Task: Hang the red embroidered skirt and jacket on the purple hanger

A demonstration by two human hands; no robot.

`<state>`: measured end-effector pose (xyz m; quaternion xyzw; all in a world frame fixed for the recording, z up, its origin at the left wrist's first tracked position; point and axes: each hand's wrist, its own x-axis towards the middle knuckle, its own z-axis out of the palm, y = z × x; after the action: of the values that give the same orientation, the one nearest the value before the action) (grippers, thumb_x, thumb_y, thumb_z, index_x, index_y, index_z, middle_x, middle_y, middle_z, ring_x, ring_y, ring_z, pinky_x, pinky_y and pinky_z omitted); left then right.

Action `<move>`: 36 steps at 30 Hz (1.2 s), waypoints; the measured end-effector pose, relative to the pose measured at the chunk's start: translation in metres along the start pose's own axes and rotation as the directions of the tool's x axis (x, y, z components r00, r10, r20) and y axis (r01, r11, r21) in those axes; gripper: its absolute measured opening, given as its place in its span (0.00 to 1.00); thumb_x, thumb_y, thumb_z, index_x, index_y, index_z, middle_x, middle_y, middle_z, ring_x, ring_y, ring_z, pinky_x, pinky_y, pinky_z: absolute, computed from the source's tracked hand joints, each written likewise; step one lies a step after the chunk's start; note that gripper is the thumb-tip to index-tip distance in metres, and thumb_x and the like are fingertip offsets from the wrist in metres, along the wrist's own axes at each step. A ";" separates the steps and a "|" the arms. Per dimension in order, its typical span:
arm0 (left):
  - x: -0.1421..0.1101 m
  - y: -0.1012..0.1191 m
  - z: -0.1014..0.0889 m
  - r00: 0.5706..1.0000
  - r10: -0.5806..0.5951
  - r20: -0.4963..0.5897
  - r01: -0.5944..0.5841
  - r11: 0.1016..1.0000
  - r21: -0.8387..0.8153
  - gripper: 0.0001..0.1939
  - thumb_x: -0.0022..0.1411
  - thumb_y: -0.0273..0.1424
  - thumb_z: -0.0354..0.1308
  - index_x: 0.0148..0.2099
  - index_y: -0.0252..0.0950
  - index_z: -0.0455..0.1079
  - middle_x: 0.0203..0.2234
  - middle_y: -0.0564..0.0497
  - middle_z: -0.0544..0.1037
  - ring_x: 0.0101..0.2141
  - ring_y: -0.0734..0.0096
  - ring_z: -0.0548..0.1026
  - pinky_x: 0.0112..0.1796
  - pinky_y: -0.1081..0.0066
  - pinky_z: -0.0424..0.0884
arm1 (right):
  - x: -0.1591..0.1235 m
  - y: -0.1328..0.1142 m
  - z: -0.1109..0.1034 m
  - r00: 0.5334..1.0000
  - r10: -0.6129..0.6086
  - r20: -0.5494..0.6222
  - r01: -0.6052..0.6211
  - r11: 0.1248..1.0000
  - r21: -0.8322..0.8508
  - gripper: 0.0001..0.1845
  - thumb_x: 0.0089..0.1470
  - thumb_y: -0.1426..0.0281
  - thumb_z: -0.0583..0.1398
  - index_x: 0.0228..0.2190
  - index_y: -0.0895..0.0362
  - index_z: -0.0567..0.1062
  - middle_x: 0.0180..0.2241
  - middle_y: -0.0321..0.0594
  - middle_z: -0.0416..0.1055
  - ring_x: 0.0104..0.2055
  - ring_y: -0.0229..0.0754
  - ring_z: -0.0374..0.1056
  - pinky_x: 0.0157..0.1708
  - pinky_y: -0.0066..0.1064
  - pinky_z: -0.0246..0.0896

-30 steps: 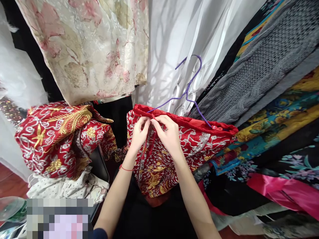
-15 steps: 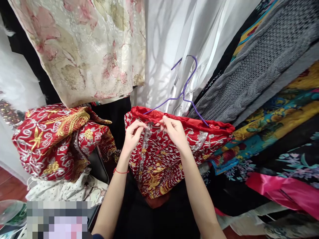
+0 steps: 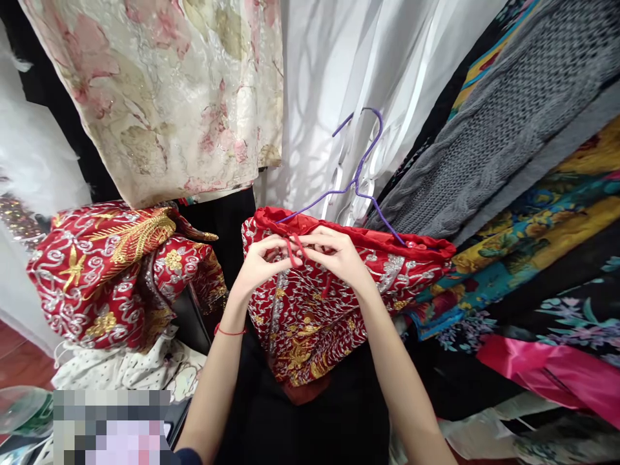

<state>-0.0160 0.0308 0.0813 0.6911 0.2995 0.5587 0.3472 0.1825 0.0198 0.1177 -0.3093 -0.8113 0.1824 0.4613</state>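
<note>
A red skirt-like garment (image 3: 310, 323) with silver and gold embroidery hangs in front of me, its gathered red waistband over a purple hanger (image 3: 356, 184). At the waistband, a thin red drawstring (image 3: 294, 252) makes small loops between my fingers. My left hand (image 3: 264, 261) pinches one side of the drawstring between thumb and fingers. Close beside it, my right hand (image 3: 332, 252) pinches the other side, its fingertips almost meeting the left ones. One string end dangles below my right hand. Part of the waistband is hidden behind both hands.
Another red embroidered cloth (image 3: 111, 278) lies bunched at left over a dark chair-like surface, above a white dotted cloth (image 3: 116, 365). A cream floral fabric (image 3: 194, 97) hangs upper left. White curtains (image 3: 320, 77) are behind; a grey knit (image 3: 498, 142) and patterned clothes hang at right.
My hands have come closer together, and the red drawstring now shows as loops between the fingertips. The garment and hanger have stayed in place.
</note>
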 end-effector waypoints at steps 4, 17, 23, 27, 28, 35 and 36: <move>-0.001 0.007 -0.005 0.996 -0.037 0.085 0.035 0.999 0.026 0.16 0.49 0.41 0.72 0.36 0.37 0.79 0.31 0.51 0.74 0.31 0.73 0.71 0.34 0.71 0.69 | 0.002 0.003 0.003 0.982 -0.182 0.048 0.188 0.957 -0.222 0.12 0.62 0.65 0.60 0.43 0.49 0.82 0.39 0.39 0.67 0.35 0.37 0.65 0.36 0.32 0.65; 0.001 0.012 0.003 0.990 -0.019 -0.142 0.028 0.998 0.061 0.15 0.65 0.44 0.57 0.37 0.37 0.73 0.26 0.52 0.76 0.29 0.72 0.73 0.34 0.71 0.70 | 0.003 0.004 0.021 0.982 -0.116 -0.147 0.056 0.931 -0.360 0.11 0.66 0.66 0.53 0.40 0.54 0.75 0.41 0.42 0.74 0.43 0.41 0.71 0.38 0.29 0.67; 0.005 0.003 -0.009 0.901 0.216 -0.376 0.041 0.821 0.570 0.11 0.71 0.39 0.48 0.42 0.38 0.66 0.26 0.52 0.77 0.23 0.73 0.73 0.28 0.74 0.62 | -0.007 0.009 0.014 0.949 -0.038 -0.314 -0.099 0.907 -0.409 0.08 0.64 0.68 0.52 0.36 0.56 0.71 0.34 0.39 0.72 0.30 0.37 0.67 0.32 0.28 0.62; 0.014 -0.011 -0.035 0.880 0.365 -0.305 0.024 0.606 0.795 0.15 0.72 0.40 0.46 0.42 0.36 0.68 0.28 0.48 0.78 0.26 0.69 0.75 0.29 0.72 0.62 | -0.018 0.009 0.000 0.965 -0.140 -0.223 -0.046 0.744 -0.666 0.11 0.64 0.70 0.51 0.36 0.57 0.73 0.32 0.40 0.73 0.28 0.38 0.67 0.32 0.30 0.60; 0.016 -0.014 -0.041 0.879 0.390 -0.274 -0.001 0.577 0.817 0.16 0.72 0.40 0.46 0.40 0.36 0.68 0.28 0.47 0.78 0.27 0.68 0.75 0.30 0.71 0.62 | -0.020 0.009 -0.003 0.968 -0.177 -0.177 -0.008 0.684 -0.730 0.12 0.64 0.70 0.51 0.36 0.57 0.74 0.31 0.40 0.74 0.28 0.39 0.67 0.32 0.30 0.60; 0.014 -0.026 -0.055 0.901 0.401 -0.164 -0.098 0.556 0.825 0.14 0.71 0.39 0.49 0.39 0.37 0.70 0.31 0.46 0.77 0.32 0.67 0.73 0.34 0.71 0.66 | -0.026 0.015 -0.006 0.962 -0.261 -0.074 0.059 0.467 -0.882 0.15 0.63 0.75 0.49 0.38 0.59 0.76 0.28 0.41 0.74 0.28 0.40 0.67 0.32 0.32 0.58; 0.013 -0.024 -0.056 0.900 0.407 -0.154 -0.117 0.567 0.816 0.12 0.71 0.38 0.49 0.41 0.37 0.70 0.32 0.47 0.76 0.33 0.67 0.73 0.35 0.71 0.67 | -0.028 0.013 -0.008 0.958 -0.278 -0.072 0.073 0.476 -0.876 0.13 0.63 0.75 0.51 0.38 0.59 0.75 0.30 0.42 0.75 0.30 0.41 0.68 0.33 0.32 0.59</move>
<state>-0.0685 0.0632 0.0767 0.7069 0.4596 0.5202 -0.1360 0.2042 0.0109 0.0967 -0.4304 -0.7681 -0.3303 0.3402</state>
